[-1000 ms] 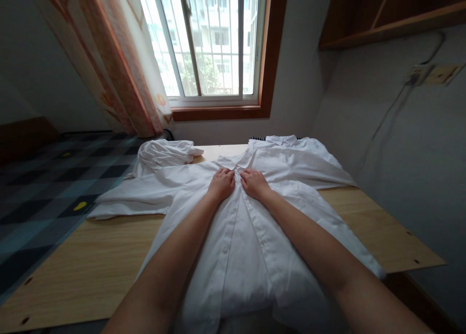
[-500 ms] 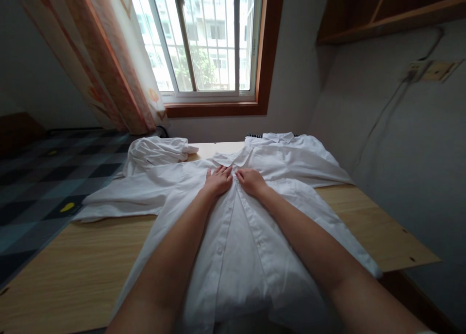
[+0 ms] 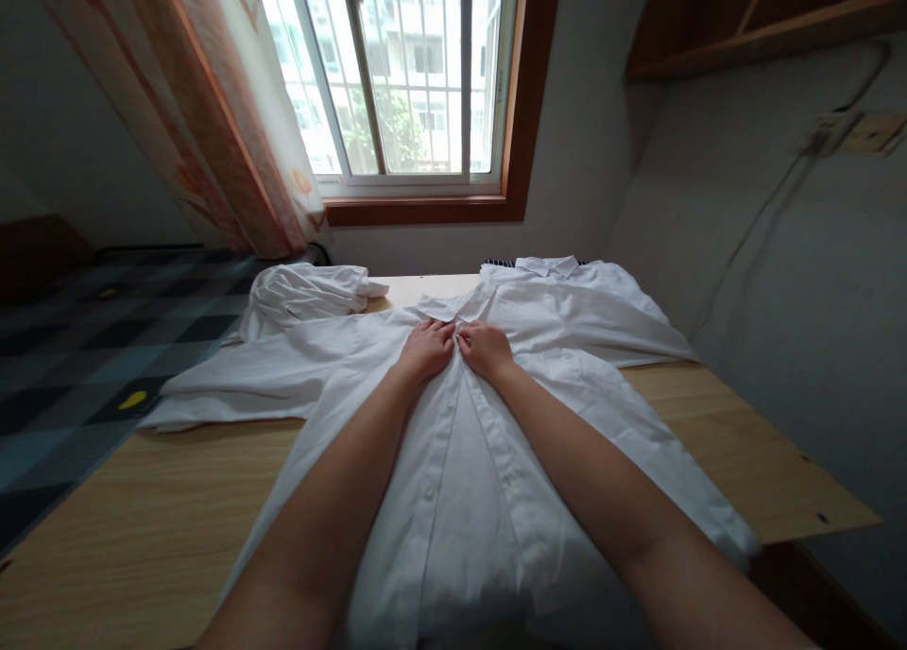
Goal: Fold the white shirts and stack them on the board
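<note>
The left hand (image 3: pixel 427 350) and curled right hand (image 3: pixel 487 350) are resting on a white button-up shirt (image 3: pixel 609 409), just below its collar (image 3: pixel 473 303). Whether either is pinching the shirt, I cannot tell.

Hands (image 3: pixel 427 350) on white shirt (image 3: pixel 407 499), board (image 3: pixel 170 499) beneath

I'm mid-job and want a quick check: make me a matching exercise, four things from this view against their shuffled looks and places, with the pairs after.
Things
1. Spread shirt
2. Board
3. Bedding
4. Curtain

Looks and places
A. Orange and cream, beside the window
B. Pale wood grain, under the shirt
C. White, with the left hand and right hand on it
D. Dark checks, left of the board

Pairs: 1-C; 2-B; 3-D; 4-A
</note>
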Motion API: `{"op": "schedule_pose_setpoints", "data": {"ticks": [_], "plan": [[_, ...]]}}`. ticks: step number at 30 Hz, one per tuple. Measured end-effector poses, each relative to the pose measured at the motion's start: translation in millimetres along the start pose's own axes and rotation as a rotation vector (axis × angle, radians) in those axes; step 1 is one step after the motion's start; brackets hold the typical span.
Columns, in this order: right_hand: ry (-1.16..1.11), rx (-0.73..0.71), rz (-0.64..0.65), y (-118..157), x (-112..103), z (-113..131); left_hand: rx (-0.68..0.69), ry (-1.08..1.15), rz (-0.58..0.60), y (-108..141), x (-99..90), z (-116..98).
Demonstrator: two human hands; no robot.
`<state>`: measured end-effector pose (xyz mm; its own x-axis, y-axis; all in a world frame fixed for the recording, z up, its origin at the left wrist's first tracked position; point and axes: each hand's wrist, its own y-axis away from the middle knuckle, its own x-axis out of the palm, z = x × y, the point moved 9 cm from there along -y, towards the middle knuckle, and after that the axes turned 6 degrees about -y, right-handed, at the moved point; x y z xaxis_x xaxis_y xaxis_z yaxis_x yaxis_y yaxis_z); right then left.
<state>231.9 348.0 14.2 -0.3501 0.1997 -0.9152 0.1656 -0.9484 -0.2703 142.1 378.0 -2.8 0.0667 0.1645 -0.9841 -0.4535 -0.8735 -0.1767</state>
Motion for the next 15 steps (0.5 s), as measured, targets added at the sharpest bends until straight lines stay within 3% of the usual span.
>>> {"op": "schedule_pose_setpoints", "data": {"ticks": [8,15], "plan": [[-0.071,-0.038,-0.048,-0.5,1.5,2.9,0.027,0.088,-0.148,-2.1,-8.2,-3.2],[-0.141,-0.082,0.024,-2.0,2.7,0.6,-0.03,0.079,-0.113,0.4,-18.1,-1.4]]}}
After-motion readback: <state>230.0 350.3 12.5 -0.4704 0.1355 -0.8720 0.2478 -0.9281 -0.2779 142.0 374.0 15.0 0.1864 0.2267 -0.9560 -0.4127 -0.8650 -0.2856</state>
